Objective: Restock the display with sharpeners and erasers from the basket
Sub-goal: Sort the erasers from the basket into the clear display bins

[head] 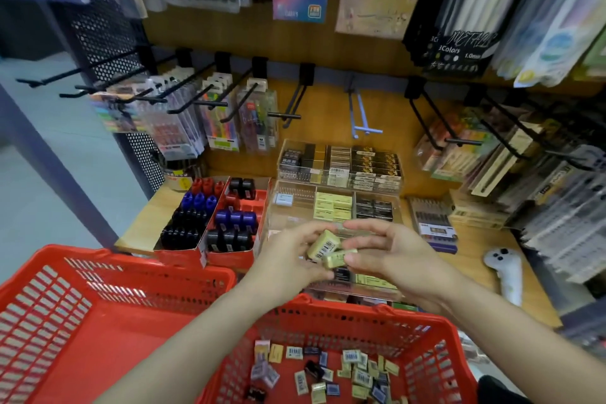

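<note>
My left hand (288,256) grips a pale yellow eraser (323,244) with a barcode label. My right hand (387,252) pinches a second yellow eraser (337,258) just below it. Both hands hover over the front of the clear tiered eraser display (341,180), which holds yellow erasers (333,208) and black erasers (373,208) in compartments. Below my arms, a red basket (436,357) holds several loose erasers (357,371) and a small black sharpener (311,367). Red cardboard trays (229,259) at the left hold red, blue and black sharpeners (234,220).
An empty second red basket (65,321) sits at the lower left. Black hooks (210,103) with pen packs stick out above the shelf. A white controller (506,272) lies on the wooden shelf at the right. Pen boxes (433,223) lie beside the display.
</note>
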